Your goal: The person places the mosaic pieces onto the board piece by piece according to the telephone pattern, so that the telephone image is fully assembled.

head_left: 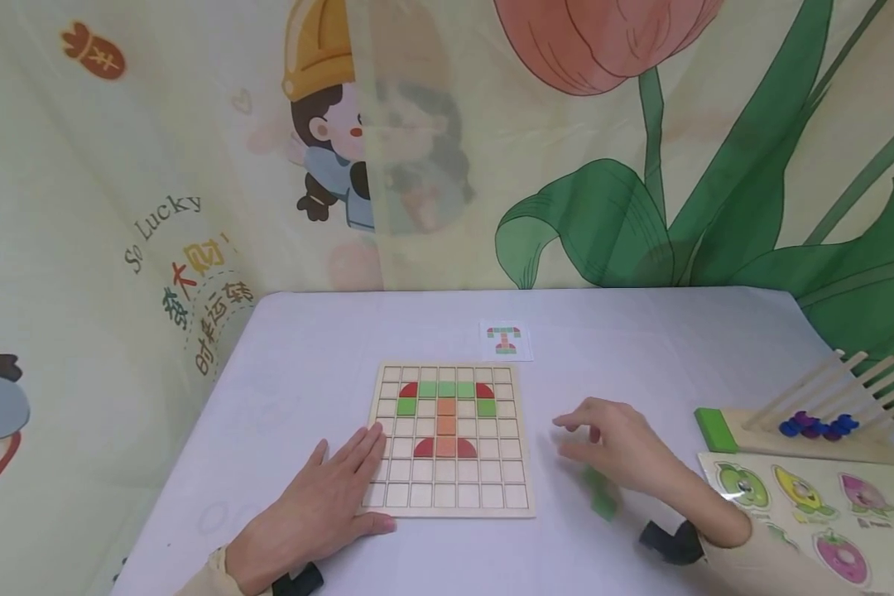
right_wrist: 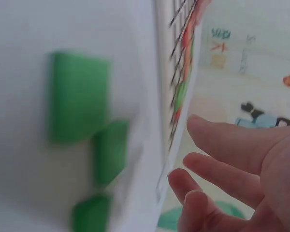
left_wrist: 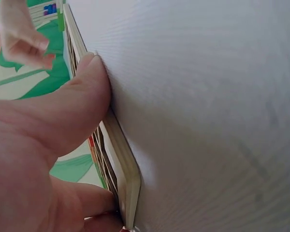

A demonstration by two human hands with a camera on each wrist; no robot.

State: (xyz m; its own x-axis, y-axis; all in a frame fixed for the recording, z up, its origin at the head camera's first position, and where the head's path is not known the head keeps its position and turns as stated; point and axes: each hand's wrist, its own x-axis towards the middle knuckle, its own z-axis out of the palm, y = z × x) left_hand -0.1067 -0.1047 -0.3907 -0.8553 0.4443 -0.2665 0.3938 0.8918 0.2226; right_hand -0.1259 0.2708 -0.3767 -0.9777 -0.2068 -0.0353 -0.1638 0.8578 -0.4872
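Note:
A wooden grid board (head_left: 484, 495) lies flat on the white table. Red quarter-round pieces (head_left: 423, 448), green squares (head_left: 447, 389) and an orange column of squares (head_left: 445, 425) form a shape in its cells. My left hand (head_left: 320, 488) rests along the board's left side; in the left wrist view its thumb (left_wrist: 89, 87) touches the board's edge. To the right of the board, my right hand (head_left: 618, 439) is raised above the table, fingers loosely bent and holding nothing. Several green blocks (right_wrist: 81, 96) lie below it, partly hidden by that hand in the head view.
Behind the board lies a small card (head_left: 505, 340) printed with a coloured shape. On the right stand a wooden peg rack (head_left: 718, 430) with blue and purple beads (head_left: 819, 425) and, before it, a picture puzzle sheet (head_left: 797, 501). A printed curtain hangs behind the table.

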